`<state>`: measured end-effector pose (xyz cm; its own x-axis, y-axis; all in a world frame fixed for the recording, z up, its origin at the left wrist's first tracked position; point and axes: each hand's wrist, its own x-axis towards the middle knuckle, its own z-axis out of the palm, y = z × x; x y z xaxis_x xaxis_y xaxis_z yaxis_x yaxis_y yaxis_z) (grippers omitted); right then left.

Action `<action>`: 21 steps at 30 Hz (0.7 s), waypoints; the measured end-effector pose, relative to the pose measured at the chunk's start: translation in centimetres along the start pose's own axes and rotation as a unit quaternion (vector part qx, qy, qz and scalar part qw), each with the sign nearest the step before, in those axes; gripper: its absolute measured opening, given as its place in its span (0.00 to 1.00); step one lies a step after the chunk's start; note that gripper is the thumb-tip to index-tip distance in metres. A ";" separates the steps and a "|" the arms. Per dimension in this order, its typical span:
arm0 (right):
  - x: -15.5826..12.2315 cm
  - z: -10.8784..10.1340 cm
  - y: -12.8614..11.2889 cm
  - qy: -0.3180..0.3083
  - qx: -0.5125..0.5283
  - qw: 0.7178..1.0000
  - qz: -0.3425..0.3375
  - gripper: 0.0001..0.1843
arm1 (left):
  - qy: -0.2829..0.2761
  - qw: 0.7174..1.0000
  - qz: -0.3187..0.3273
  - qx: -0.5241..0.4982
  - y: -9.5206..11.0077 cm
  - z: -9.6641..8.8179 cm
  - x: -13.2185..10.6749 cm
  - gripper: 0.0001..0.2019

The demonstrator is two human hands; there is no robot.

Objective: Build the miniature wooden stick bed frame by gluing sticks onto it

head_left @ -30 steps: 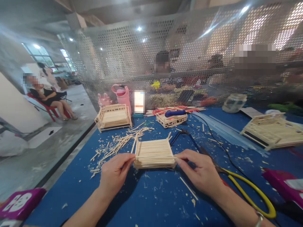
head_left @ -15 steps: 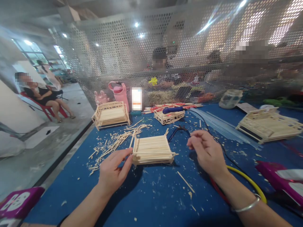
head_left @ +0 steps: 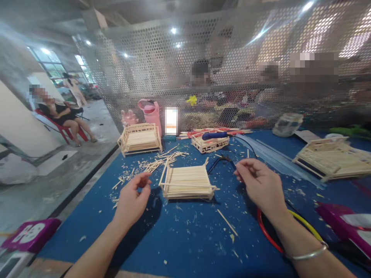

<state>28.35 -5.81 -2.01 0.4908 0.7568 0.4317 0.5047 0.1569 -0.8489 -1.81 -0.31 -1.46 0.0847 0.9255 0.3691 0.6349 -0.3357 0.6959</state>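
On the blue table, between my hands, lies a small model bed of pale wooden sticks (head_left: 188, 179), with thin posts at its corners. My left hand (head_left: 133, 199) is just left of it, off its edge, fingers curved and apart with nothing in them. To its right, my right hand (head_left: 257, 183) is held with thumb and fingers pinched together; what they hold, if anything, is hidden. Its fingertips are by one handle of the dark pliers (head_left: 222, 159) that lie behind the stick bed.
Cut sticks (head_left: 153, 166) and scraps lie at left. Behind are another stick bed (head_left: 140, 139), a blue-handled tool (head_left: 214, 135) on a stick frame (head_left: 208, 145) and a lit phone (head_left: 171, 120). A larger stick model (head_left: 333, 158) stands right. Mesh (head_left: 150, 58) closes the back.
My left hand has let go of the stick bed's left side and drawn back left. A slanted stick now shows at that corner. The view has shifted slightly.
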 end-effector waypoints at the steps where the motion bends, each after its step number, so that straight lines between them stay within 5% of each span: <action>1: 0.1 -0.2 0.0 -0.011 -0.002 1.000 0.005 0.15 | -0.048 0.998 -0.001 0.034 0.1 -0.1 -0.1 0.16; 4: 0.3 -0.8 -0.3 -0.054 -0.020 0.998 0.012 0.10 | -0.160 0.981 0.035 0.107 0.8 0.0 -0.7 0.15; 7: 1.0 -1.1 -0.6 -0.106 -0.053 0.993 0.009 0.08 | -0.205 0.963 0.058 0.164 1.6 0.5 -0.7 0.12; 15: 4.9 3.1 0.9 -0.274 -0.125 0.953 -0.018 0.21 | -0.202 0.962 0.034 0.180 1.8 1.4 -0.3 0.08; 21: 4.7 4.9 0.7 -0.384 -0.124 0.914 -0.039 0.10 | -0.175 0.977 0.001 0.119 1.0 1.0 1.4 0.10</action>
<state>27.51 0.92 -2.09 -0.1480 0.9868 0.0652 0.7096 0.1519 -0.6880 -0.28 0.82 -0.92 0.3169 0.9424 0.1068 0.7922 -0.3250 0.5165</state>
